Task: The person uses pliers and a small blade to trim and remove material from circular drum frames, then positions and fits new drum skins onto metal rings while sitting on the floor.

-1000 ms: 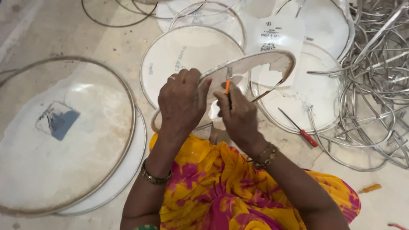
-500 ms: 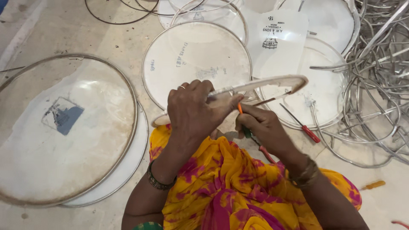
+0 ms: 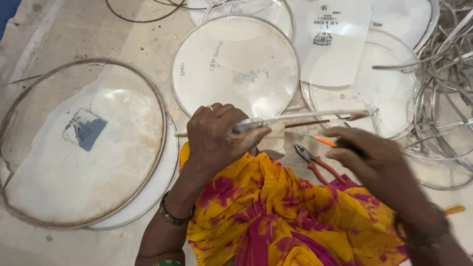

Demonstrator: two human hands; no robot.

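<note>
My left hand [image 3: 217,138] grips a round drum skin on a metal hoop [image 3: 315,116], held level so that I see it edge-on as a thin line running to the right. My right hand [image 3: 374,157] is blurred, lower right of the hoop and apart from it, closed around a small dark tool with an orange tip [image 3: 325,141]. Red-handled pliers [image 3: 315,162] lie on the floor between my hands, just beyond my yellow and pink clothed lap [image 3: 276,216].
A large hooped drum skin [image 3: 74,148] lies at the left on another disc. A smaller hooped skin [image 3: 236,64] lies ahead. A white printed sheet [image 3: 335,39] lies over more skins at the back right. Several loose metal hoops [image 3: 443,88] are piled at the right.
The hooped skin in my left hand has tipped from face-up to edge-on. My right hand has drawn back from it, down and to the right, with the orange-tipped tool.
</note>
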